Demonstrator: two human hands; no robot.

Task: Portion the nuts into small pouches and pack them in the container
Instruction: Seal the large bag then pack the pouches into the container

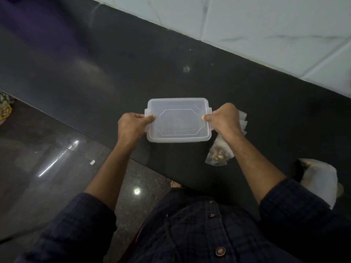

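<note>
Fingers of our left hand (131, 124) and right hand (224, 118) curl round the 2 short ends of the lidded container (178, 120), its long axis running left-right over the dark counter (95, 73). Contents unclear. Beside our right wrist lies a nut pouch (218, 156), empty pouches (243, 122) beyond.
</note>
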